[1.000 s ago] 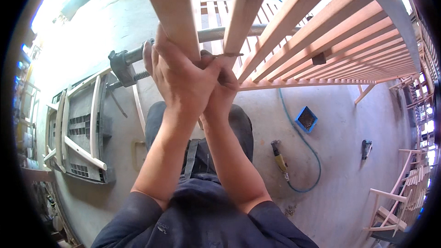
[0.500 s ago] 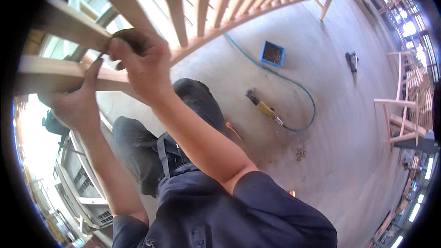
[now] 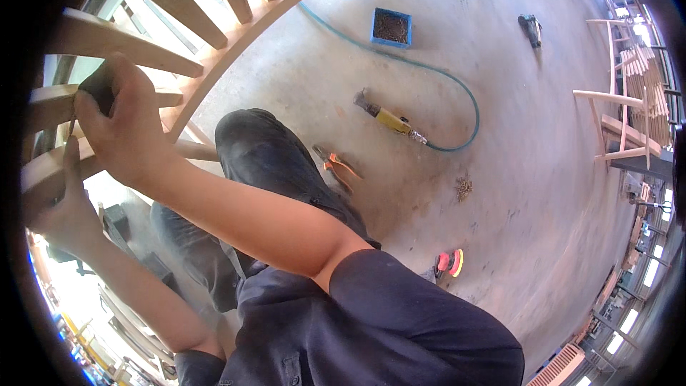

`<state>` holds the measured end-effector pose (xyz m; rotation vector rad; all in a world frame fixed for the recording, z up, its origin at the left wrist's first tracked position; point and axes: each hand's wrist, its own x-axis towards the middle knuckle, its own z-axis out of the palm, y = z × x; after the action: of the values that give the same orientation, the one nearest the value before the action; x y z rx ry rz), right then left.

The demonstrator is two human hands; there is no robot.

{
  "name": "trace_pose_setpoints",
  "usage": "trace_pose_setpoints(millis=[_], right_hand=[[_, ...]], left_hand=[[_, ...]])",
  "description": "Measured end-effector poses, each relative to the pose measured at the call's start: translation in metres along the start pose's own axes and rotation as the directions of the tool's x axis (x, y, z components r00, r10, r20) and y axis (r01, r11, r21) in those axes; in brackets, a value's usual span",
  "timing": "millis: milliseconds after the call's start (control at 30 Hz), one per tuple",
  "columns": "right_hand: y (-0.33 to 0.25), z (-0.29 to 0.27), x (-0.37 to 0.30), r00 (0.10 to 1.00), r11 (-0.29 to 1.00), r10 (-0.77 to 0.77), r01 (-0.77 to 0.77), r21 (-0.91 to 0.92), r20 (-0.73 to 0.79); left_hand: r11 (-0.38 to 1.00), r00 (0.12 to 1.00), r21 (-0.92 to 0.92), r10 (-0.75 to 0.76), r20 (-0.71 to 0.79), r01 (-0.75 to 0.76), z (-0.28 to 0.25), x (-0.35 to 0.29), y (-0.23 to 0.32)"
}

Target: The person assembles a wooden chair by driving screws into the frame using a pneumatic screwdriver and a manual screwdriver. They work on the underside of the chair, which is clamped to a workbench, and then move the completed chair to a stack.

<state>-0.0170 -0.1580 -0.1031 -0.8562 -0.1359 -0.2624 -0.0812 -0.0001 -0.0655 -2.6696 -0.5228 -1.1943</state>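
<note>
A wooden frame of pale slats [image 3: 128,46] joined to a curved rail [image 3: 279,3] fills the upper left. My left hand [image 3: 68,218] is wrapped round a wooden rail [image 3: 46,171] at the far left, its thumb raised along the near side. Just above it, my right hand [image 3: 125,118] is closed in a pinch beside the slat ends. A thin dark sliver shows between its fingertips and the left thumb, too small to name. The fingers of the left hand are partly hidden behind the wood.
On the concrete floor lie a yellow air tool [image 3: 393,121] with a teal hose [image 3: 471,100], orange-handled pliers [image 3: 337,166], a blue bin [image 3: 391,41] of small dark pieces, a pile of small fasteners [image 3: 464,188], a red sander [image 3: 450,263] and a black tool [image 3: 530,30]. Wooden frames [image 3: 611,96] stand right.
Both hands now appear farther left and slightly lower, still close together at the wood. The view has shifted, so the pliers and the sander show more fully.
</note>
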Motion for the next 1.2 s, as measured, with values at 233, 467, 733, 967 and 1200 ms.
trace_pose_setpoints(millis=[233,467,733,967,1200], right_hand=[[0.019,-0.139,-0.004,0.951,0.889,-0.004,0.146,-0.433,0.31],[0.042,-0.399,-0.139,0.64,-0.404,0.712,0.036,-0.914,-0.29],[0.061,-0.428,-0.173,0.616,-0.367,0.742,0.043,-0.929,-0.264],[0.032,-0.385,-0.121,0.621,0.104,0.78,-0.259,-0.96,-0.083],[-0.053,-0.141,-0.067,0.789,0.585,0.418,0.146,-0.798,0.451]], left_hand=[[0.998,0.993,-0.07,-0.002,-0.121,-0.006,-0.01,-0.006,0.019],[0.938,0.996,-0.344,0.005,-0.084,-0.034,-0.021,-0.019,0.05],[0.782,0.997,-0.624,-0.039,-0.061,-0.007,-0.027,-0.022,0.05],[0.892,0.992,-0.449,-0.003,-0.127,-0.055,-0.04,-0.017,0.052],[0.908,0.979,-0.413,-0.02,-0.204,-0.067,-0.05,-0.013,0.056]])
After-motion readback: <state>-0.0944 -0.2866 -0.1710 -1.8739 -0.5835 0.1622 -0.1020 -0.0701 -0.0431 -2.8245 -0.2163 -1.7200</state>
